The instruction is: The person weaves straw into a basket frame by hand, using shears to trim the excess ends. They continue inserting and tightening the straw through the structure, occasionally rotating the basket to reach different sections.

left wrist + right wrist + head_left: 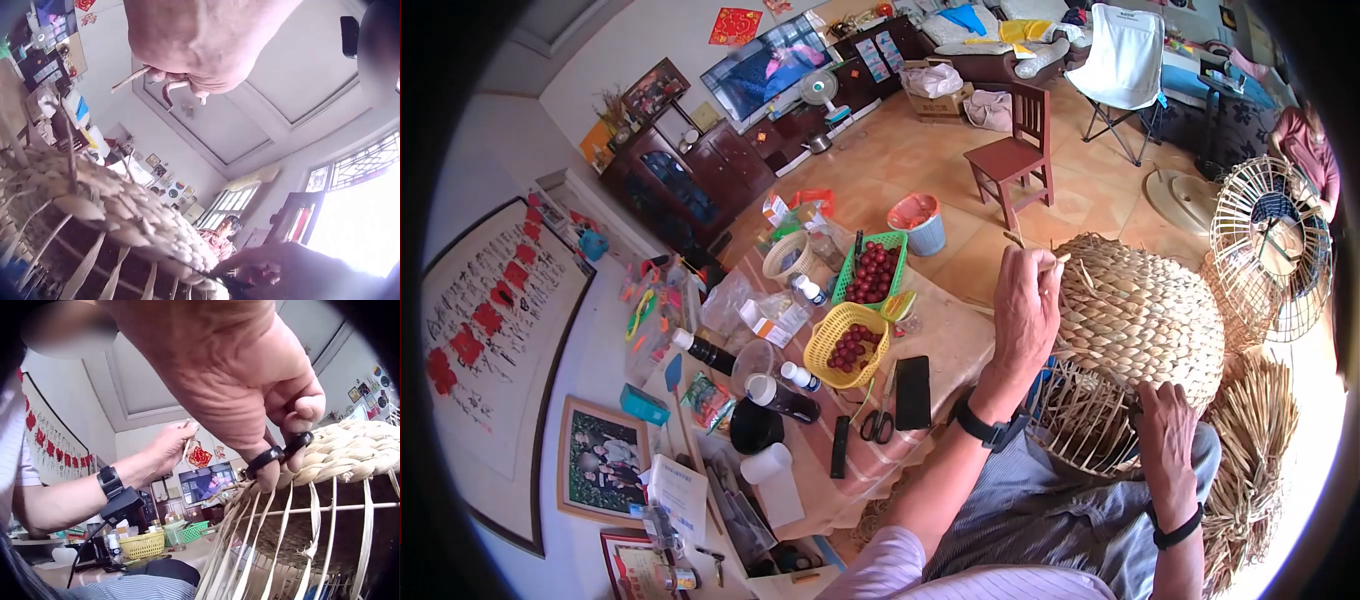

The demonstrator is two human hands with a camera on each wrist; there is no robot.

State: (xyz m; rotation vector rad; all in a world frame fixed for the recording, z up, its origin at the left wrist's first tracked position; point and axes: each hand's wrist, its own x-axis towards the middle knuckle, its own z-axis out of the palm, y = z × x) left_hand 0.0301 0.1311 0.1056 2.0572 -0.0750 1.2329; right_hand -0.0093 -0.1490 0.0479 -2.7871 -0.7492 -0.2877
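Note:
A woven straw basket [1145, 315] rests against the person's lap, its braided side up and loose straw ends hanging below its edge. The left hand [1028, 310] is raised beside the basket's upper left and pinches short pieces of straw [130, 79] between thumb and fingers. Down at the basket's lower edge is the right hand [1167, 437]. Its thumb and a finger pass through the black handles of scissors [267, 456], held close to the braided rim [340, 470]. The scissors' blades are mostly hidden behind the rim and hand.
A bundle of dry straw [1250, 450] lies right of the lap. On the table [945, 330] to the left are a yellow basket [812, 350] of red fruit, a phone [913, 392] and another pair of scissors [878, 425]. Someone [1315, 150] sits at far right near a wicker frame [1225, 225].

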